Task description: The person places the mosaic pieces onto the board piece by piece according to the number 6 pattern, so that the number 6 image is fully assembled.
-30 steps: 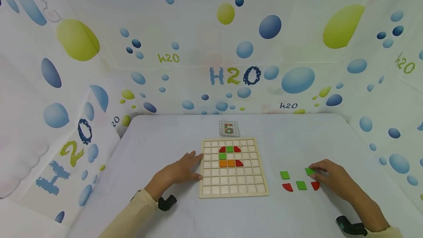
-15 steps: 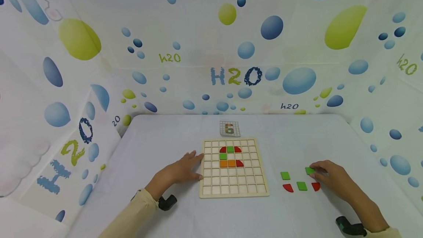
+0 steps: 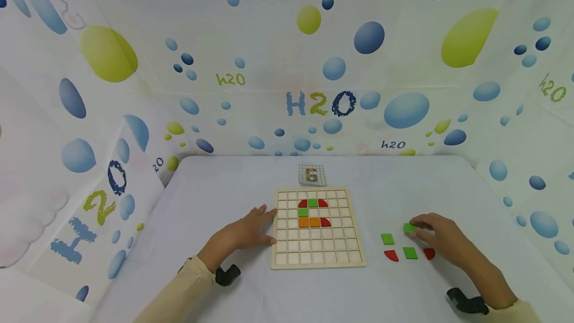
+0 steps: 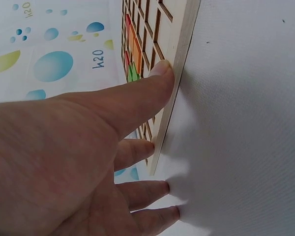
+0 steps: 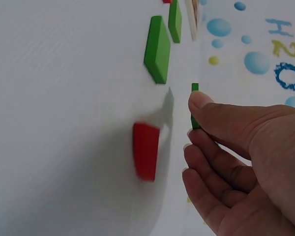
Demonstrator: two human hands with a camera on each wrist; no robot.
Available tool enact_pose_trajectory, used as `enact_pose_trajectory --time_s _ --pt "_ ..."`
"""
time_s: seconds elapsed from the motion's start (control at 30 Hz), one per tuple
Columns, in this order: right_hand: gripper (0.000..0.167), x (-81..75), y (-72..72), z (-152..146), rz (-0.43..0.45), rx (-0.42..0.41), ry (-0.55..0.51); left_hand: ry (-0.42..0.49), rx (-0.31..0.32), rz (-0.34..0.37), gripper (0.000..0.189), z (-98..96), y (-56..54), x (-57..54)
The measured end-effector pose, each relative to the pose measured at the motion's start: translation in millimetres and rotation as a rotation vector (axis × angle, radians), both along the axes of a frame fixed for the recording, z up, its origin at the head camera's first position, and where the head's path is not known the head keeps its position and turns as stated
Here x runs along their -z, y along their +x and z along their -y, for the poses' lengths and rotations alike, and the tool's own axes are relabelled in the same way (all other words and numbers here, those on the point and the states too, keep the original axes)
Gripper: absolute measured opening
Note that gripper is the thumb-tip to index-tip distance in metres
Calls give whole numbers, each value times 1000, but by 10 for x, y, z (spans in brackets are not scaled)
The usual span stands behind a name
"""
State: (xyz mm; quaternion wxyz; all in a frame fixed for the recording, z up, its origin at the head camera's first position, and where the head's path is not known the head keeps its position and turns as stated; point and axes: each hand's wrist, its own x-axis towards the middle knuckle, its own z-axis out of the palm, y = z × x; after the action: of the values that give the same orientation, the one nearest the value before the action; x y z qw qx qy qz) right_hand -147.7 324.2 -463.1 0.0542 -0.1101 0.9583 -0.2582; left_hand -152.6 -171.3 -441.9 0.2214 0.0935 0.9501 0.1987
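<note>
The left hand (image 3: 242, 231) is left of the middle, low in the frame. Its thumb and a finger touch the left edge of the board (image 3: 305, 247). The fingers are spread, so this grip is loose and holds nothing.

A small card (image 3: 311, 175) with a coloured picture lies just above the board in the frame, on the white table (image 3: 224, 183).

The board sits near the middle, and it has rows of little boxes. Seven have bits in them. One row has two red bits (image 3: 302, 203) with a green bit (image 3: 313, 203) between them. The next row down has a green bit at the left. Under that come two orange bits (image 3: 304, 222), then a red one.

Right of the board, loose green squares (image 3: 387, 239) and loose red bits (image 3: 391, 255) lie on the table, two of each.

Low on the right, the right hand (image 3: 441, 237) pinches the held square (image 3: 408, 229) between thumb and finger. The board is left of this grip, past some loose bits. The held square has no long side; the right wrist view shows it edge-on, off the table. The left hand is well apart, across the board.
</note>
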Motion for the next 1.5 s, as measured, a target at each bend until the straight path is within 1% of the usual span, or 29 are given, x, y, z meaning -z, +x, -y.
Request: enact_pose_trajectory --time_s 0.17,0.33,0.4,0.7,0.83,0.97,1.07,1.2,1.3,1.5 --pt "34 -60 -39 139 -1 -38 -12 -3 5 -1 87 3 -4 3" --pt "30 -95 -88 317 -50 -85 -7 -4 9 1 86 4 -1 -1" --pt "29 -112 -107 398 -58 -90 -3 -2 11 1 86 2 0 -3" --pt "26 -178 -160 751 -1 -96 -25 -9 6 5 87 -10 -11 -16" --pt "25 -175 -158 888 4 -95 -38 -7 4 10 87 -12 -8 -16" --pt "24 -172 -182 1015 -10 -125 -54 -15 10 8 87 0 -9 -10" --pt "24 -169 -205 1115 -10 -131 -55 -15 15 8 87 2 -11 -20" --pt "24 -193 -190 1273 24 -91 -58 -11 20 10 87 4 -15 -30" --pt "24 -211 -165 1393 45 -78 -68 -14 21 8 87 5 -16 -23" --pt "21 -187 -150 1607 65 -96 -108 -9 20 3 87 5 -19 -20"
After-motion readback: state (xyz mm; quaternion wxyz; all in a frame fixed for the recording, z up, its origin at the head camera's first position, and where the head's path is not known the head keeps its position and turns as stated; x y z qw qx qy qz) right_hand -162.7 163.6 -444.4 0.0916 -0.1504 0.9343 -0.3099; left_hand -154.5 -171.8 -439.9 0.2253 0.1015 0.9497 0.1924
